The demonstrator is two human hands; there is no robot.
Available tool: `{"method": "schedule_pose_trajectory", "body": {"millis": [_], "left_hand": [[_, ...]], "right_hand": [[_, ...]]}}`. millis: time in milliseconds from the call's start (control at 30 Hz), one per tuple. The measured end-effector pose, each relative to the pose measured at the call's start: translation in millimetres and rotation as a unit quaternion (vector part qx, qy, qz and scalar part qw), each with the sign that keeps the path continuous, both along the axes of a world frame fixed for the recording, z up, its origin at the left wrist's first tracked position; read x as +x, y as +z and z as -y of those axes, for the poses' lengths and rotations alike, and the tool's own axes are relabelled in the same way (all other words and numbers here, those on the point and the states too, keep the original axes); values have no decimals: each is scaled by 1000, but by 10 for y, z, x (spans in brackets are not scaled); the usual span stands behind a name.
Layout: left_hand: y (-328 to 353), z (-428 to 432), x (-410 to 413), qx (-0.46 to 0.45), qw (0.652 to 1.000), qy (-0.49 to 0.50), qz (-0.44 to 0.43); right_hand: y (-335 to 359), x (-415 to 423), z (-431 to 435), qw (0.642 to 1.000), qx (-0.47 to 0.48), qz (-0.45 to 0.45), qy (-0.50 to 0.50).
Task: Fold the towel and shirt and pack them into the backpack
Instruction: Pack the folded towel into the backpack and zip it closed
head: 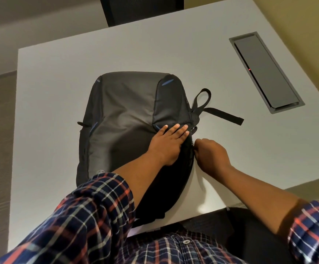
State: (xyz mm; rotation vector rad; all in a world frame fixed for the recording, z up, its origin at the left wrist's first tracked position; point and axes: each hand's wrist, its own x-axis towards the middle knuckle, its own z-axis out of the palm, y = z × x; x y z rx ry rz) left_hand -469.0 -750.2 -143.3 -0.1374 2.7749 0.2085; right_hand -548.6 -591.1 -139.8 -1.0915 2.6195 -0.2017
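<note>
A dark grey and black backpack (122,115) lies flat on the white table (50,82), its top toward me. My left hand (168,141) rests flat on its right side, fingers spread and pressing the fabric. My right hand (210,155) is closed at the backpack's right edge, fingertips pinched on what looks like the zipper pull. A black strap (223,114) with a loop trails off the bag's right side. No towel or shirt shows outside the bag.
A grey recessed cable box (265,73) with a red light sits in the table at the right. A black chair back (141,10) stands beyond the far edge. The table's near edge runs just under my arms.
</note>
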Motion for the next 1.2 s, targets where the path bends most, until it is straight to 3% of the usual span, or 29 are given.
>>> {"method": "schedule_pose_trajectory", "body": {"millis": [300,533,600,833,1067,1200], "left_hand": [[-34,-24,-22,-10,1000,6,-4],[-48,-22,-18,-11,1000,1,-14],[23,-50,-24,1,1000,4,-19],[581,-320,852,124,970,31,-206],[616,-718,1737,150,981,68,-107],[572,-842,1663,157,966,157,-130]], "right_hand": [[233,854,-388,992,-43,111,-29],[483,1419,-426,973,-19,221,64],[515,1377,-384,966,-23,253,51],[433,1303,-402,924,-64,373,-58],[415,1319,-463,917,-102,384,-46],[525,1277,-452,919,-104,380,10]]}}
